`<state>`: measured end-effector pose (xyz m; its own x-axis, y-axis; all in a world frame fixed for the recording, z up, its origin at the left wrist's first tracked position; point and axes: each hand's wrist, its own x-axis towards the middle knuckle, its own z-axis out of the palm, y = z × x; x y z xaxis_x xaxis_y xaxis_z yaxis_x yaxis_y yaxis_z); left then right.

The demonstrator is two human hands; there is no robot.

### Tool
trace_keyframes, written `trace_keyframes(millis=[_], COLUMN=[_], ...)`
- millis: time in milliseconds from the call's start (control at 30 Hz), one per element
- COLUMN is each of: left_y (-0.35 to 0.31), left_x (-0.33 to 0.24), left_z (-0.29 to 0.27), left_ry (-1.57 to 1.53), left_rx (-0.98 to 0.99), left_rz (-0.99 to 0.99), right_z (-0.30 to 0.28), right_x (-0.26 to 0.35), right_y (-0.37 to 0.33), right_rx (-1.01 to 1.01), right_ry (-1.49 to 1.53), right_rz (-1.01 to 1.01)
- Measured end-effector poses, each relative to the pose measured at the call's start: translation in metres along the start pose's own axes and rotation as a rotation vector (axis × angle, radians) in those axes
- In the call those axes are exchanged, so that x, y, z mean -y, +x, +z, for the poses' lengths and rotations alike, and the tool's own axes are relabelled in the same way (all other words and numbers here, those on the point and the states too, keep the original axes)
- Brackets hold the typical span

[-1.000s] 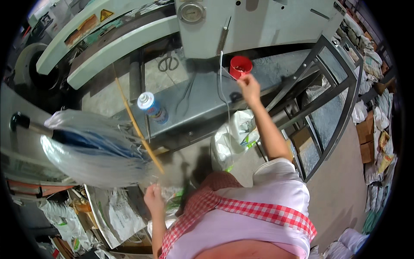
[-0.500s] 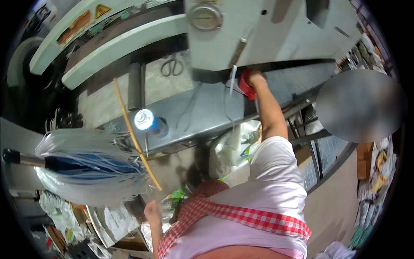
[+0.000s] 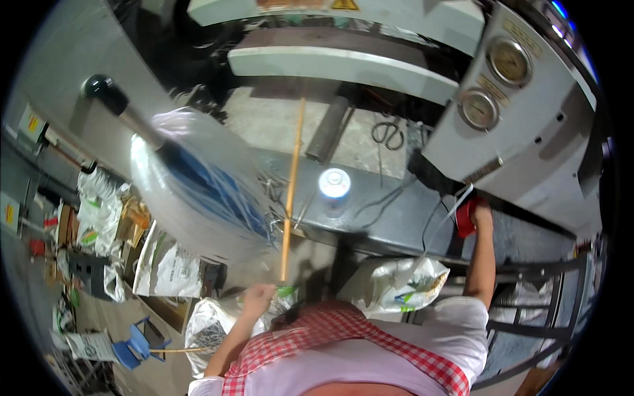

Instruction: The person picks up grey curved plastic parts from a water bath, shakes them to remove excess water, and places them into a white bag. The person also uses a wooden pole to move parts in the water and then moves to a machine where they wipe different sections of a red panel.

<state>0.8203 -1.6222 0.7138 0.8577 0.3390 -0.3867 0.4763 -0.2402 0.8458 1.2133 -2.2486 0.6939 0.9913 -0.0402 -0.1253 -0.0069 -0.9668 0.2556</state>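
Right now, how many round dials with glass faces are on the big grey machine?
2. The upper round dial sits near the grey machine's top; the lower round dial is just below it, to the left. Others may be hidden.

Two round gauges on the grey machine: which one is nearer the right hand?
The lower gauge, below and left of the upper gauge. It sits closer to the right hand, which grips a red cup.
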Motion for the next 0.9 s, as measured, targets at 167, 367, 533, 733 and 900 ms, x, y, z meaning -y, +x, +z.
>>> trace_keyframes(millis=[167, 367, 533, 733, 900], left_y=[-0.019, -0.021, -0.025, -0.034, -0.024], left_x=[-0.011, -0.011, 0.059, 0.036, 0.023], left_z=[-0.004, -0.031, -0.039, -0.021, -0.06], left_ry=[-0.097, -0.266, -0.055, -0.275, -0.268], left_rx=[0.069, -0.01, -0.274, -0.296, -0.562], left_rz=[-0.221, -0.249, -0.338, -0.259, -0.178], right_z=[-0.124, -0.17, -0.197, -0.192, -0.21], right_x=[0.042, 0.095, 0.239, 0.408, 0.441], right_y=[-0.086, -0.153, -0.198, -0.28, -0.297], right_rx=[-0.11, -0.706, -0.229, 0.527, 0.437], right_ry=[0.302, 1.341, 1.83, 1.521, 1.338], right_rz=[0.229, -0.047, -0.262, -1.226, -1.454])
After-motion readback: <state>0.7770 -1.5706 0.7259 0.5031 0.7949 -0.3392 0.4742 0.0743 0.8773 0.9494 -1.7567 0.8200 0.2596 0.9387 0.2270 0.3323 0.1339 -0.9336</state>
